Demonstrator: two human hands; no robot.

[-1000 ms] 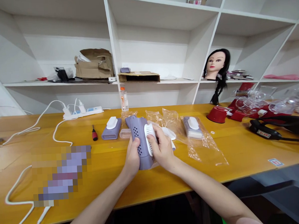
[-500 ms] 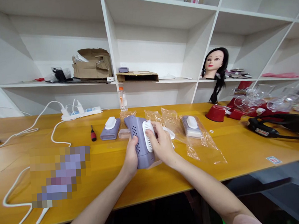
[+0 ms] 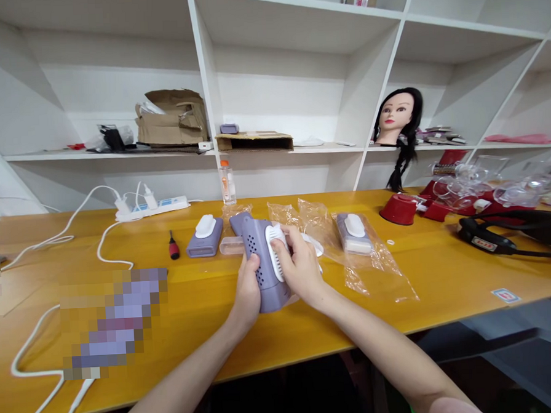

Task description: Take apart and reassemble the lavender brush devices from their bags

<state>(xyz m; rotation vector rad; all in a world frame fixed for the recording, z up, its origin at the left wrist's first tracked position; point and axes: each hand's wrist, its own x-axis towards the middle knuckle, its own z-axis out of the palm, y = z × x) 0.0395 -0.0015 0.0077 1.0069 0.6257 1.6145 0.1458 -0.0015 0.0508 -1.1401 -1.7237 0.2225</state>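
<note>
Above the near part of the table, a lavender device (image 3: 268, 296) with rows of small holes in its side is held tilted. My left hand (image 3: 247, 291) grips its left side, thumb lying along the holes. On the device's right face sits a white bristled brush head (image 3: 274, 253). My right hand (image 3: 301, 263) is closed round this brush head, thumb pressed against the bristles; some fingers are hidden behind it. Just behind the device lie a clear plastic part (image 3: 230, 246) and another lavender piece (image 3: 237, 221), both partly covered. Further left rests a similar lavender unit (image 3: 202, 244) with a white top.
A lavender unit in a clear bag (image 3: 355, 242) lies right of my hands. Left are a screwdriver (image 3: 173, 246), a power strip (image 3: 158, 208) and a blurred-out phone-like object (image 3: 124, 319) on a cable. A bottle (image 3: 227, 184) stands behind; red cups (image 3: 398, 210) and black headgear (image 3: 489, 235) sit right.
The device in my hands has shifted slightly right and tilted a little more. Both hands keep their hold on it, and the view has moved slightly.
</note>
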